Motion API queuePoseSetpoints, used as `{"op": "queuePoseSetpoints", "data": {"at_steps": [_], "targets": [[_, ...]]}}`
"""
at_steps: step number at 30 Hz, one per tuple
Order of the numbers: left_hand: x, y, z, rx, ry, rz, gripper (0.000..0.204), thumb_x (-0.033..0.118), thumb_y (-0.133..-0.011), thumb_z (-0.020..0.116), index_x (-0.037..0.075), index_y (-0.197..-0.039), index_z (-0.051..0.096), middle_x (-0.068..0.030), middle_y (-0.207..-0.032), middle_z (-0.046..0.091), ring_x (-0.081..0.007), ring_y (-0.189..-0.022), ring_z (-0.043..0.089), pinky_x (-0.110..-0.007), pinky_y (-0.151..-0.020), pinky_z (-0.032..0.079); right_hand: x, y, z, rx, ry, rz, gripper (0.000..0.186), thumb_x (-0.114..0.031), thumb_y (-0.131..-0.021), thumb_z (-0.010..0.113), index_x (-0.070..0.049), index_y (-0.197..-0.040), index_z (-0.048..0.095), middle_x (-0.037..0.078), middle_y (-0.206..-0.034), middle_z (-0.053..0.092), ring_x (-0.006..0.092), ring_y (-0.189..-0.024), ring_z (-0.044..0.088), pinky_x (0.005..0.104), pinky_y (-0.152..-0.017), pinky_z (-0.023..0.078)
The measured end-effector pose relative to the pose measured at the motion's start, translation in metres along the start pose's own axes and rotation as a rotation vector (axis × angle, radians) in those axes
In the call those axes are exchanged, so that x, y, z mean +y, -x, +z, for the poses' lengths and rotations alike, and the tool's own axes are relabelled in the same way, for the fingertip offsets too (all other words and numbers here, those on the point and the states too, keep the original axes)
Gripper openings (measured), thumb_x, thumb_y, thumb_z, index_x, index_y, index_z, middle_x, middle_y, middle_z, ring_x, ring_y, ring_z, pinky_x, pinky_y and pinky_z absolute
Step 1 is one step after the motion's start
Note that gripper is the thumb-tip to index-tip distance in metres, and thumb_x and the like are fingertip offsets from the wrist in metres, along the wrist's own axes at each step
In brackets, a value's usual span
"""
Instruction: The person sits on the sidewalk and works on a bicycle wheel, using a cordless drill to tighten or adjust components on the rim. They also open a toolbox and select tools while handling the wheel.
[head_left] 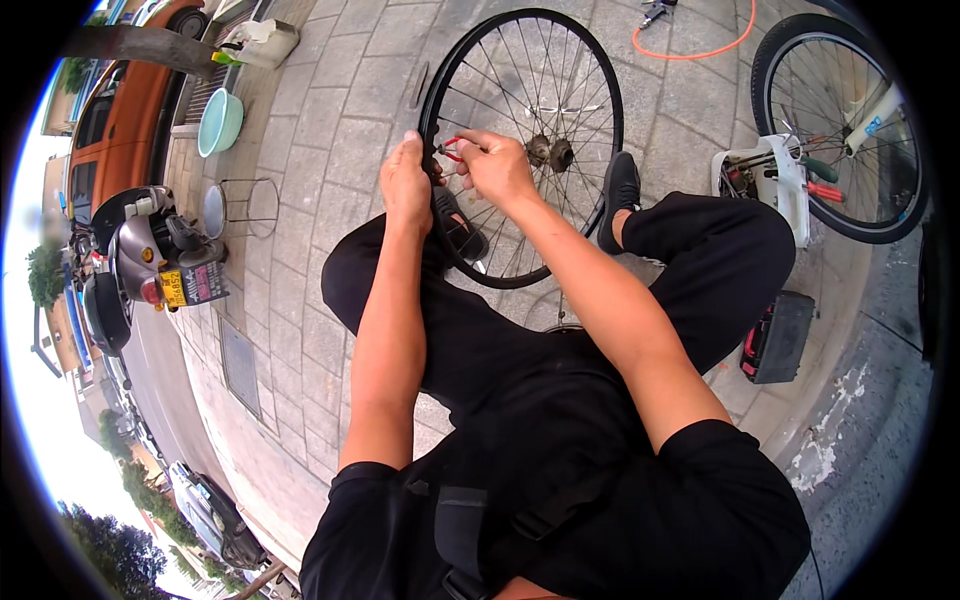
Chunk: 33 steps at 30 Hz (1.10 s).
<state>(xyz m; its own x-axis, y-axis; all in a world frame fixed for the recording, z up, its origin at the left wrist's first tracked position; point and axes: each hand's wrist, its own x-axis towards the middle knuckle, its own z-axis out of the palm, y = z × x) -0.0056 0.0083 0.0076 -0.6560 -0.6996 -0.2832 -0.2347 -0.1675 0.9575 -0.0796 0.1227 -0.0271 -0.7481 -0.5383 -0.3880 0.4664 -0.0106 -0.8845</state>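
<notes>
L hand (405,185) clamped on wheel rim (432,120); R hand (497,165) pinching red-handled tool (452,150). I judge: tool may slip, nick fingers, if rim rolls.

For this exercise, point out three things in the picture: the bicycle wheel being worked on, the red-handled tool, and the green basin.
Bicycle wheel (560,152): head view, on the hub at its centre.
Red-handled tool (452,152): head view, on its red handle by the right hand.
Green basin (219,122): head view, on its inner wall.

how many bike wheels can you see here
2: one bare spoked wheel upright between the person's knees, gripped by the left hand and right hand; one on the white bicycle, upper right. Others may be hidden.
</notes>
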Motion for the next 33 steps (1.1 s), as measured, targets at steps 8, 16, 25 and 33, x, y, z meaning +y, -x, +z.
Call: {"op": "queuePoseSetpoints", "data": {"at_steps": [8, 16, 25, 33], "targets": [[-0.005, -0.001, -0.002, -0.035, -0.003, 0.026, 0.042, 0.039, -0.110, 0.051, 0.002, -0.119, 0.070, -0.0012, -0.076, 0.058, -0.0103, -0.067, 0.055, -0.028, -0.058, 0.048, -0.003, -0.005, 0.000, -0.048, 0.132, 0.010, 0.037, -0.020, -0.099, 0.062, 0.004, -0.126, 0.069, 0.014, -0.082, 0.073, 0.0192, -0.067, 0.069, 0.0342, -0.062, 0.057], [-0.013, 0.012, -0.022, -0.040, -0.081, 0.056, 0.037, 0.036, -0.109, 0.053, 0.003, -0.099, 0.066, -0.0006, -0.073, 0.055, -0.0091, -0.065, 0.053, -0.028, -0.057, 0.046, 0.016, 0.006, -0.003, -0.331, 0.501, -0.374, 0.041, -0.018, -0.100, 0.062, 0.006, -0.133, 0.060, 0.019, -0.112, 0.073, 0.0278, -0.103, 0.071, 0.0380, -0.092, 0.054], [-0.010, -0.001, 0.003, 0.062, -0.485, 0.532, 0.037, 0.031, -0.105, 0.058, -0.005, -0.114, 0.064, -0.0245, -0.105, 0.063, -0.0416, -0.098, 0.063, -0.044, -0.083, 0.050, -0.019, -0.010, -0.027, -0.319, 0.855, -0.711, 0.031, -0.021, -0.097, 0.067, -0.006, -0.125, 0.067, 0.020, -0.110, 0.072, 0.0422, -0.098, 0.070, 0.0467, -0.084, 0.057], [-0.011, 0.016, 0.011, 0.132, -0.628, 0.635, 0.042, 0.028, -0.102, 0.062, -0.009, -0.122, 0.059, -0.0271, -0.106, 0.063, -0.0482, -0.099, 0.062, -0.051, -0.086, 0.050, -0.010, 0.002, -0.029, -0.188, 0.805, -0.762, 0.022, -0.019, -0.097, 0.066, -0.007, -0.113, 0.074, 0.019, -0.108, 0.073, 0.0424, -0.095, 0.070, 0.0441, -0.081, 0.058]]}}
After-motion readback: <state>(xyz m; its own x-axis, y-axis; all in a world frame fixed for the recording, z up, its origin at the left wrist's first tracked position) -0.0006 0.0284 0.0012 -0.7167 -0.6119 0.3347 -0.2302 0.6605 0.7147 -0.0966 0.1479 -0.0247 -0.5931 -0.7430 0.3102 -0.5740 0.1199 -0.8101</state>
